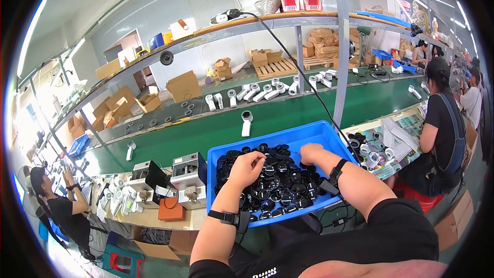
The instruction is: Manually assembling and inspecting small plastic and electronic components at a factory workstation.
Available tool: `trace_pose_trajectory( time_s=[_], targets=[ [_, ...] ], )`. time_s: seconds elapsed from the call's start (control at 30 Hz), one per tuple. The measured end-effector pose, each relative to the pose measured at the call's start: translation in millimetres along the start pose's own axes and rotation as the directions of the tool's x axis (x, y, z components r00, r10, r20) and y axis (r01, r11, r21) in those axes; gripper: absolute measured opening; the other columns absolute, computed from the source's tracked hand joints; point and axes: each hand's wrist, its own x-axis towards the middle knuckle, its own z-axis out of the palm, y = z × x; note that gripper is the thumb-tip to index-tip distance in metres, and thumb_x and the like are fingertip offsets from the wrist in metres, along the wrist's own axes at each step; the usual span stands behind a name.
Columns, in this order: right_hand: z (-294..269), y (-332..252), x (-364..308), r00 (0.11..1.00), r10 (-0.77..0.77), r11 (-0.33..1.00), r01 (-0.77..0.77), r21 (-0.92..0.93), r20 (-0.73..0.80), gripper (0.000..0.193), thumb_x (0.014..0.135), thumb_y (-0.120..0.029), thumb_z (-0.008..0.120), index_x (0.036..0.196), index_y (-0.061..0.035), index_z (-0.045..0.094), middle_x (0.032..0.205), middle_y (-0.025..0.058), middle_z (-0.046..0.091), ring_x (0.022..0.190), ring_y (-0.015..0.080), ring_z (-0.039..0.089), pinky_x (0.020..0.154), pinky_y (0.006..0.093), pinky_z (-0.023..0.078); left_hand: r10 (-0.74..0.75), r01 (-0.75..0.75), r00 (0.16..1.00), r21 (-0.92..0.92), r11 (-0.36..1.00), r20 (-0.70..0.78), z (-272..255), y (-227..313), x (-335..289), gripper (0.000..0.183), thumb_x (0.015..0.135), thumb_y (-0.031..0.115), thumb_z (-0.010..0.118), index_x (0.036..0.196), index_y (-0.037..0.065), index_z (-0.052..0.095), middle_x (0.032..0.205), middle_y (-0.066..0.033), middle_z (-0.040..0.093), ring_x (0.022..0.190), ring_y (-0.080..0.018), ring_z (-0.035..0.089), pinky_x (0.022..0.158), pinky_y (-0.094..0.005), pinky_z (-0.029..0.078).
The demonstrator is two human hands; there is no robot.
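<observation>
A blue plastic tray (323,133) sits in front of me, holding a heap of small round black discs (280,183) with glossy faces. Over the left part of the heap is my left hand (247,169), fingers curled in to the thumb. Whatever it pinches, if anything, is too small to make out. My right hand (312,154) reaches down at the right edge of the heap, near the bare part of the tray. Its fingers bend under and are hidden from this view, so their grip does not show. Both wrists wear black straps.
Behind the tray runs a green conveyor belt (206,136) with a white handheld part (247,123) on it and a row of similar parts beyond. Two small machines (189,172) stand left of the tray. A metal post (341,56) rises behind it. Co-workers (437,123) sit at right and left.
</observation>
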Motion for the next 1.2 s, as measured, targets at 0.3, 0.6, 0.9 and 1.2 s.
trace_pose_trajectory(
  time_s=[0.3,0.6,0.9,1.2],
  targets=[
    [-2,15,10,0.9,-0.041,0.97,0.141,0.2,-0.434,0.027,0.092,-0.015,0.062,0.114,-0.0005,0.065,0.1,0.0212,0.075,0.095,0.034,0.075,0.077,0.0466,0.059,0.053,-0.054,0.998,-0.056,0.997,-0.021,3,11,-1,0.029,0.092,0.005,0.069,0.12,0.002,0.065,0.081,-0.0062,0.064,0.062,-0.0131,0.058,0.059,-0.029,0.047],
    [-24,-33,-35,0.691,-0.63,0.208,0.589,0.781,-0.354,0.016,0.102,-0.016,0.064,0.108,-0.0021,0.057,0.083,0.0023,0.063,0.068,0.0103,0.059,0.064,0.0283,0.052,0.036,-0.046,0.997,-0.159,0.986,-0.066,14,9,-3,0.075,0.088,0.006,0.076,0.151,0.0,0.035,0.099,-0.01,0.058,0.059,-0.0142,0.055,0.057,-0.0283,0.048],
    [-28,-28,-42,0.695,-0.667,0.203,0.517,0.832,-0.269,0.014,0.102,-0.014,0.063,0.111,-0.0035,0.058,0.089,0.0019,0.065,0.079,0.0094,0.061,0.069,0.0268,0.053,0.118,-0.119,0.992,0.031,0.992,0.034,4,8,-2,0.02,0.088,0.004,0.074,0.108,0.004,0.073,0.094,-0.0077,0.06,0.065,-0.0187,0.056,0.062,-0.0325,0.049],
    [-28,-26,-34,0.734,-0.596,0.189,0.523,0.831,-0.326,0.014,0.101,-0.011,0.064,0.111,-0.0028,0.058,0.087,0.0027,0.067,0.077,0.0106,0.064,0.068,0.0264,0.053,0.088,-0.091,0.992,-0.029,0.995,-0.086,-1,13,1,0.014,0.09,0.006,0.072,0.103,0.004,0.068,0.091,-0.0082,0.062,0.071,-0.0231,0.063,0.066,-0.0352,0.053]
  ],
)
